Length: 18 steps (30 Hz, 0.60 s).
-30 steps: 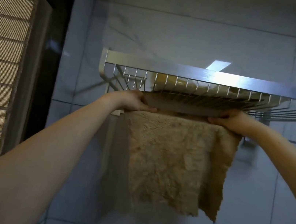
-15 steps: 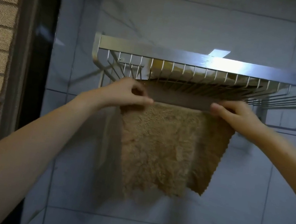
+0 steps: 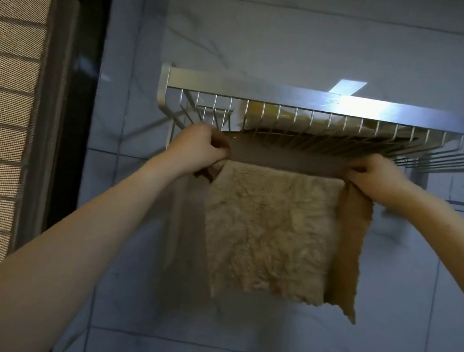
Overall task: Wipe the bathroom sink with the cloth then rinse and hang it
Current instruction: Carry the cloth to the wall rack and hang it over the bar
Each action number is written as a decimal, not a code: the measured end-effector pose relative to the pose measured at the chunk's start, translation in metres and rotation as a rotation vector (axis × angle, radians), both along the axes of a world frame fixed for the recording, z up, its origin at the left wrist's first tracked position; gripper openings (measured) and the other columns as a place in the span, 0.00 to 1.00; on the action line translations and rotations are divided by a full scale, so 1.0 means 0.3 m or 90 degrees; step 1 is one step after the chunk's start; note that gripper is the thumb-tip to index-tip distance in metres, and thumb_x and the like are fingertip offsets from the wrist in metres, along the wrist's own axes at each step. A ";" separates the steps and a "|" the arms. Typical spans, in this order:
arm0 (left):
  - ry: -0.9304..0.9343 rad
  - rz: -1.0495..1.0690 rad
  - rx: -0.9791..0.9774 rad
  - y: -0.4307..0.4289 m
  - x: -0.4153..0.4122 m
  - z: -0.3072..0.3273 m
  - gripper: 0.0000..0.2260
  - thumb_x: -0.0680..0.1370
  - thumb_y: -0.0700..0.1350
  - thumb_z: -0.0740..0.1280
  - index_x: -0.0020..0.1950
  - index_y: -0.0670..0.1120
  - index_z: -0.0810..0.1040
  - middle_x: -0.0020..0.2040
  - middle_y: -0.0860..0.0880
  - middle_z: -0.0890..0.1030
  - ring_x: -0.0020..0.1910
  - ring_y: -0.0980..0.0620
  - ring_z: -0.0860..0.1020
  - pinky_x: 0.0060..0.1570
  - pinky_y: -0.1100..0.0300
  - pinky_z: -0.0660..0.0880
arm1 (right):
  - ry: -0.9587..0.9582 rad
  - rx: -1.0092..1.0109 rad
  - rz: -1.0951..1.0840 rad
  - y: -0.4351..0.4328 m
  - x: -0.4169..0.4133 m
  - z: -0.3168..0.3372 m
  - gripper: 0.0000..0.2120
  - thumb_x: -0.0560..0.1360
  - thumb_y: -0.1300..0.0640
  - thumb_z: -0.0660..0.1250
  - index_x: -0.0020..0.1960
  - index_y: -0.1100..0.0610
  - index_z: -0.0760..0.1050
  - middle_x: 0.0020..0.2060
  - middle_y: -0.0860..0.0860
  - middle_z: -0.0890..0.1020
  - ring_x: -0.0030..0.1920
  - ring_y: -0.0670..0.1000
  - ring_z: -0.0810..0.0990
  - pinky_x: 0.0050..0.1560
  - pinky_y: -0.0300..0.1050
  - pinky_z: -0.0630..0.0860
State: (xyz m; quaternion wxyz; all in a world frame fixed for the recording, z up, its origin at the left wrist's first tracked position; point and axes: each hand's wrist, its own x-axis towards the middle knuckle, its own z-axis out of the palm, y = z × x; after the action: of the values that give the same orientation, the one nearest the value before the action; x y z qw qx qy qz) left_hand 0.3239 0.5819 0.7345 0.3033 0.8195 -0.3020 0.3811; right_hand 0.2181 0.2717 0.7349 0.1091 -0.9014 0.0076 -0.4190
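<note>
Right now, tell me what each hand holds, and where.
Left hand pinches the fluffy tan cloth at its left edge near the top, right hand at its right edge.

The head camera is facing the wall (image 3: 305,42) from near, tilting upward, centring the cloth (image 3: 270,235), the rack (image 3: 238,87) at twelve o'clock.
</note>
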 end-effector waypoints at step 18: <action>-0.126 0.049 0.015 0.025 -0.047 -0.028 0.10 0.80 0.46 0.65 0.54 0.47 0.85 0.50 0.48 0.86 0.48 0.49 0.81 0.46 0.56 0.74 | -0.031 0.005 0.055 0.017 -0.046 -0.043 0.15 0.80 0.48 0.62 0.40 0.56 0.78 0.35 0.54 0.79 0.37 0.54 0.78 0.38 0.48 0.74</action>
State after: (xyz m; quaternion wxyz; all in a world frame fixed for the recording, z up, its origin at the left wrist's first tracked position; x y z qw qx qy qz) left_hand 0.3099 0.5895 0.7262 0.2477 0.7922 -0.3032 0.4681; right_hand 0.2043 0.2769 0.7219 0.1308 -0.8899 -0.0327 -0.4358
